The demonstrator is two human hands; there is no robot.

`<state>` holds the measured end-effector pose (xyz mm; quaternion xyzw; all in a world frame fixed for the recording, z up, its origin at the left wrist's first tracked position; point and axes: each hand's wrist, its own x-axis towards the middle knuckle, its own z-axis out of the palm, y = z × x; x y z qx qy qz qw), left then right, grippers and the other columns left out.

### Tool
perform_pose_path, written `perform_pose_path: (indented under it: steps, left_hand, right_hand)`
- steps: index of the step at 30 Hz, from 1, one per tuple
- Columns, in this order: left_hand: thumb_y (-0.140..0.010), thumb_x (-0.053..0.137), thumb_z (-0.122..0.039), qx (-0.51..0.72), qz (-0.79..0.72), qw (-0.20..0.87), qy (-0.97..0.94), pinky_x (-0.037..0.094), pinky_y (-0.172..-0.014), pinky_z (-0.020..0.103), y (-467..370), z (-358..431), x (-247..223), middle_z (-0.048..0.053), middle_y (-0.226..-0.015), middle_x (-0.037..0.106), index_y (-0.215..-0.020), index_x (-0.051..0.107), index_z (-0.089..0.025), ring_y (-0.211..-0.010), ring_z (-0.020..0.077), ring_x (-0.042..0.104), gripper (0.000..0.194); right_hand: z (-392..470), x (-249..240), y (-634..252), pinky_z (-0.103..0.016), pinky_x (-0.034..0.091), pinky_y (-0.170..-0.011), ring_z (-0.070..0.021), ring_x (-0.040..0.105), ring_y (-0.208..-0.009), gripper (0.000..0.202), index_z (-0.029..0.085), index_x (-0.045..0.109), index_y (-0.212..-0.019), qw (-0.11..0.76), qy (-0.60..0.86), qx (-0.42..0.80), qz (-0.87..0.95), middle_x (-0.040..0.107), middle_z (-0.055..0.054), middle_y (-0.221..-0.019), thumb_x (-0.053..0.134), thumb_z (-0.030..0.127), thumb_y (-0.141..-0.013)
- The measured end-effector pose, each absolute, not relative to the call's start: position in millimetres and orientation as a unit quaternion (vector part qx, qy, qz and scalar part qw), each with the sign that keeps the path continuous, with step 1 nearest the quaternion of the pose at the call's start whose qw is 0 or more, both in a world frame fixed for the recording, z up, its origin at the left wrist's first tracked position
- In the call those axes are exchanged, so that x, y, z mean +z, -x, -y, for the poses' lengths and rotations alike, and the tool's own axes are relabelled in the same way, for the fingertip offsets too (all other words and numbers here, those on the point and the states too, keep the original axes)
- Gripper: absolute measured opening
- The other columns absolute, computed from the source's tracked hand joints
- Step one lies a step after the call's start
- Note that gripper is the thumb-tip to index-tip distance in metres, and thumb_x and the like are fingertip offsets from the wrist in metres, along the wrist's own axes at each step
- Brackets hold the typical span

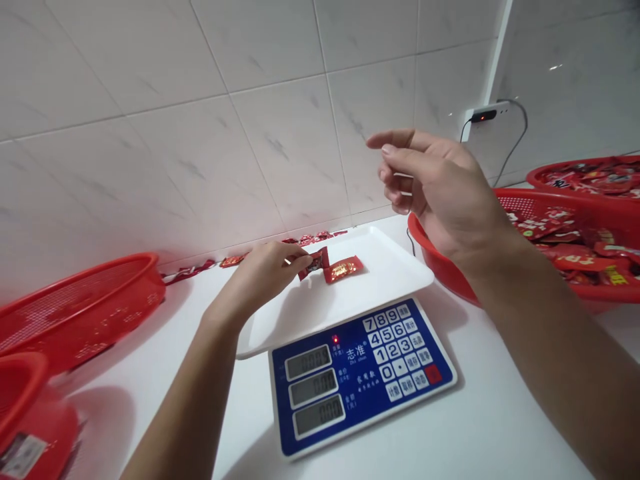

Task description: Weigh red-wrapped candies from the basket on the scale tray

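My left hand (267, 277) reaches over the white tray (395, 270) of a digital scale, thumb and fingers pinched on a dark red wrapped candy (316, 262). Touching that candy's right end lies a second one, a red wrapped candy with gold lettering (345, 269), flat on the tray. My right hand (440, 190) is raised above the tray's right side, in front of the tiled wall. Its index finger and thumb point left, loosely apart, and nothing shows between them. Below the tray, the blue scale panel (360, 413) has several keys and three displays.
At right stand a red basket (445, 267) full of wrapped candies and another filled basket (533, 177) behind it. Two red baskets, one perforated (155, 293), the other nearer (35, 373), stand at left. Wrapped candies (230, 261) line the wall's base. A power strip (485, 117) hangs on the wall.
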<state>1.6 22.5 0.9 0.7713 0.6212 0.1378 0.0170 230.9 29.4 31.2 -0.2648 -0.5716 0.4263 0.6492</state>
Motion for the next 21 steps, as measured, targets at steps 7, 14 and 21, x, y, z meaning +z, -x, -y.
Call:
perform_pose_path:
  steps: [7, 14, 21]
  left_hand:
    - [-0.088, 0.055, -0.053, 0.270, -0.633, -0.002, -0.726, 0.047, -0.070, 0.034, 2, -6, 16, 0.006, -0.097, 0.078, -0.093, 0.075, -0.026, -0.084, 0.0259, 0.069, 0.034]
    - [-0.088, 0.059, -0.047, 0.349, -0.616, -0.013, -0.706, 0.052, -0.072, 0.032, -6, 7, 26, 0.004, -0.090, 0.078, -0.090, 0.074, -0.024, -0.078, 0.0211, 0.069, 0.028]
    - [-0.088, 0.062, -0.045, 0.367, -0.605, -0.001, -0.707, 0.051, -0.070, 0.033, -7, 9, 26, 0.004, -0.085, 0.076, -0.086, 0.073, -0.024, -0.076, 0.0202, 0.069, 0.024]
  right_hand:
    - [-27, 30, -226, -0.020, 0.031, -0.045, -0.0073, 0.044, -0.052, 0.013, 0.018, 0.066, -0.083, 0.658, 0.263, 0.417, 0.569, 0.052, 0.001, -0.065, 0.058, 0.012, -0.090]
    - [-27, 30, -228, -0.021, 0.029, -0.043, -0.0074, 0.043, -0.051, 0.014, 0.018, 0.068, -0.086, 0.655, 0.262, 0.417, 0.574, 0.054, 0.001, -0.065, 0.058, 0.010, -0.091]
    - [-21, 34, -231, -0.019, 0.034, -0.043, -0.0063, 0.047, -0.051, 0.013, 0.018, 0.069, -0.090, 0.652, 0.273, 0.370, 0.603, 0.057, 0.002, -0.065, 0.058, 0.014, -0.094]
